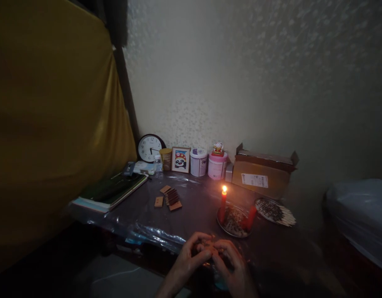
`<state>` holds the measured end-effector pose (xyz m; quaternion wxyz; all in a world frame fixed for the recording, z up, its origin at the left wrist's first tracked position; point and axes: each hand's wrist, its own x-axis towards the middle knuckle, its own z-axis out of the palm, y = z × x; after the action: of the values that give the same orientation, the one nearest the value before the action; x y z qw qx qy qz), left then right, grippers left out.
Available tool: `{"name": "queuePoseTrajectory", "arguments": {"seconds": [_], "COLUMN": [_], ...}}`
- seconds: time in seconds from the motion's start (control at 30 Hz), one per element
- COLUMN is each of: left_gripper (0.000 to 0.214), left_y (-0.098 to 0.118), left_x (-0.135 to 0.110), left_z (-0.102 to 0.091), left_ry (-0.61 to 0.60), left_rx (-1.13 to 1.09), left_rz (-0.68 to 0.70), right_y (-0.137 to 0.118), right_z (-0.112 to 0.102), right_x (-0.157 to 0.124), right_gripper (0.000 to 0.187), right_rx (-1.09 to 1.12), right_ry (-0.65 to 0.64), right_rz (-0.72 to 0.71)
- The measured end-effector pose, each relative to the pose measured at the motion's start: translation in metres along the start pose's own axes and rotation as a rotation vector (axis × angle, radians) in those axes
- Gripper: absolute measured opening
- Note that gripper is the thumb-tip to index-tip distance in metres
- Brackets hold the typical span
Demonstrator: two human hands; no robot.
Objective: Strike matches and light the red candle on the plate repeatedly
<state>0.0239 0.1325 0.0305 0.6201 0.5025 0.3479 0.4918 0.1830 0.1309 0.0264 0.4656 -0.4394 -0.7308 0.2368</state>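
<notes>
Close together at the table's front edge are my left hand (192, 255) and my right hand (231, 260). Both have bent fingers pinched around a small thing between them, mostly covered by the fingers and too dim to name. Just beyond them a metal plate (236, 236) carries a lit red candle (223, 205), an unlit red candle (251, 218) and dark burnt bits. To its right, a second plate (265, 216) bears many pale-stemmed matchsticks (287, 217) with dark ends. Small matchboxes (172, 198) lie in a loose pile farther left.
Along the wall stand a clock (150, 148), a framed panda picture (180, 160), a white tin (198, 162), a pink tin (217, 166) topped by a figurine, and a cardboard box (261, 176). Books (113, 190) lie left, beside a yellow curtain (63, 124). Clear plastic (160, 238) covers the table.
</notes>
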Motion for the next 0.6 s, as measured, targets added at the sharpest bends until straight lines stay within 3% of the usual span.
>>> {"name": "queuePoseTrajectory", "arguments": {"seconds": [0.6], "left_gripper": [0.038], "left_y": [0.001], "left_x": [0.001], "left_z": [0.0006], "left_ry": [0.01], "left_rx": [-0.02], "left_rz": [0.023], "right_y": [0.0063], "right_z": [0.0017], "right_x": [0.0003], "right_gripper": [0.012], "right_rx": [0.003], "right_ry": [-0.002], "right_rz": [-0.001]}}
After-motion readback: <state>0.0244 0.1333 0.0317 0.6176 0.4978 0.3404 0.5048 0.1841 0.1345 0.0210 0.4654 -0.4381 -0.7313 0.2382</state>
